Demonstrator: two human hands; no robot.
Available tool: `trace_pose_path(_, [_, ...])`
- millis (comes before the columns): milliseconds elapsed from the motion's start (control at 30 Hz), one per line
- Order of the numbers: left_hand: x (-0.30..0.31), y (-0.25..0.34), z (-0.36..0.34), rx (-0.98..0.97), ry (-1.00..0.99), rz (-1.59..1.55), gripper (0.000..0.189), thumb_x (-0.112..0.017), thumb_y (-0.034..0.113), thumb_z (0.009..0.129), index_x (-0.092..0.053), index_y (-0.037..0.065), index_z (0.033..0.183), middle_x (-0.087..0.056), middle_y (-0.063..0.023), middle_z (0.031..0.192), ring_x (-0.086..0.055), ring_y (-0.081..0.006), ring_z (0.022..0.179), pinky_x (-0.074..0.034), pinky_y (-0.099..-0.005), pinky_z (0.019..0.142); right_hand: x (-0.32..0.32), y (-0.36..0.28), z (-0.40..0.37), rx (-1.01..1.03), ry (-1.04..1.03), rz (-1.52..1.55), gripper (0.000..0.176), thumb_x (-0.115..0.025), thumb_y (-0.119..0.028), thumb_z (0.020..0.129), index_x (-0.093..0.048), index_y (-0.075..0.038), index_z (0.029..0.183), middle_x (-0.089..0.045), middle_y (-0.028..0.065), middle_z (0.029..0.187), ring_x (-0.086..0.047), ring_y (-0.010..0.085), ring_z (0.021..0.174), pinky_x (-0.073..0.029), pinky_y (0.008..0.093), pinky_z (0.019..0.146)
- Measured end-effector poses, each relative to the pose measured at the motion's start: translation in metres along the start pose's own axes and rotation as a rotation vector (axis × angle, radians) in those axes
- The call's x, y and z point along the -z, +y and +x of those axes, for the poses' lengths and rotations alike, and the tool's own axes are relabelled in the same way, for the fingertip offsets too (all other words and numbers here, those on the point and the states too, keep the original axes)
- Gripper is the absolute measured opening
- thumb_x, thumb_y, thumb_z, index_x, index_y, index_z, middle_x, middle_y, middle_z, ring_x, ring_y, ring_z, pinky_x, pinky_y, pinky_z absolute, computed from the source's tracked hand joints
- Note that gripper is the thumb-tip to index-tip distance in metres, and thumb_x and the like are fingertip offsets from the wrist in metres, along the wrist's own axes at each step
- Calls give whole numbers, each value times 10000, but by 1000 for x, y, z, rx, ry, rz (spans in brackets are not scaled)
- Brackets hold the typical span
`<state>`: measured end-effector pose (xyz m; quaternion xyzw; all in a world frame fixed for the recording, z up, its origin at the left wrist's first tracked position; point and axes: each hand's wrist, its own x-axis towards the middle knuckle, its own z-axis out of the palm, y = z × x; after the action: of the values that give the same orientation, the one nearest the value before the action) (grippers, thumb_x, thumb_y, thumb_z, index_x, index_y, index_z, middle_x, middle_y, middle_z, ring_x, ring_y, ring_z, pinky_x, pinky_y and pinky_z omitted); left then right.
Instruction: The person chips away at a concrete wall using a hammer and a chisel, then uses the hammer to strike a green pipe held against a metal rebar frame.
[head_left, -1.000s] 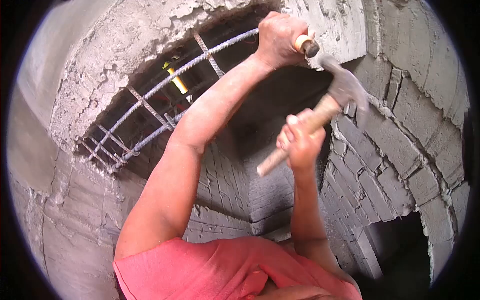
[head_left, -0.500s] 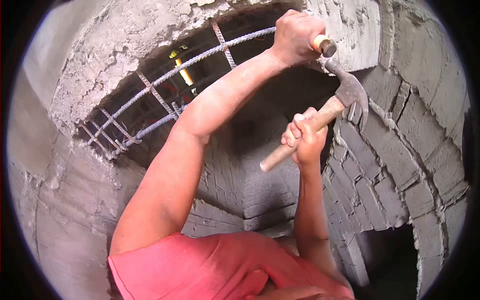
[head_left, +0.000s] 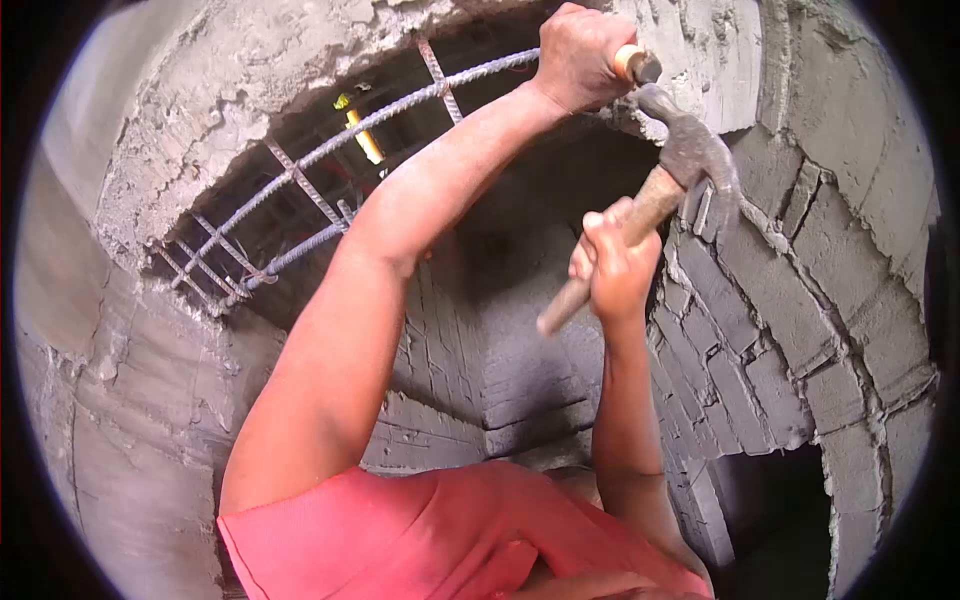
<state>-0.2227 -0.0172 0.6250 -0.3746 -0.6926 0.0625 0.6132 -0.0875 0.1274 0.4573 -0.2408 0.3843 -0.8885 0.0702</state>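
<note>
My left hand [head_left: 585, 60] is raised to the broken concrete edge, its fingers wrapped round a chisel [head_left: 637, 66]. Only the chisel's dark butt end and its yellowish collar show; the rest is hidden by the fist. Just below, my right hand [head_left: 618, 255] grips the wooden handle of a claw hammer [head_left: 690, 150] partway along. The hammer's striking face is right at the chisel's butt end, and its claw, slightly blurred, points down to the right.
Crossing steel bars [head_left: 400, 103] span an opening in the rough concrete [head_left: 200, 130] at upper left. Behind them shows a yellow object [head_left: 364, 138]. A mortar-streaked block wall [head_left: 800, 270] stands at right, with a dark opening [head_left: 775, 515] low in it.
The hammer head has moved up and its handle stands steeper, with my right hand slightly higher. My left hand and the chisel have shifted slightly up and left in view, still gripped.
</note>
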Motion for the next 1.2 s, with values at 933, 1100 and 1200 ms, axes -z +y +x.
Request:
trace_pose_path(933, [37, 61, 17, -250, -189, -142, 370, -791, 360, 790, -518, 158, 643, -504, -3, 605, -551, -196, 550, -446, -342, 514, 45, -3, -83, 325, 97, 476, 130, -462, -112, 978, -372, -154, 894, -372, 19, 621, -402, 132, 460, -466, 337, 492])
trace_pose_path(1100, [28, 31, -3, -278, -218, -70, 372, -807, 348, 767, -514, 166, 628, -488, 14, 600, -530, -185, 557, -428, -336, 513, 47, 30, -109, 149, 193, 522, 162, -480, -64, 941, -365, -157, 875, -366, 19, 607, -393, 130, 467, -472, 353, 509])
trace_pose_path(1200, [31, 31, -5, -286, -238, -59, 344, -770, 349, 786, -514, 166, 650, -491, 12, 613, -541, -186, 576, -436, -339, 515, 60, 72, -110, 138, 202, 397, 173, -482, -99, 977, -367, -155, 863, -360, 7, 624, -384, 132, 451, -446, 349, 482])
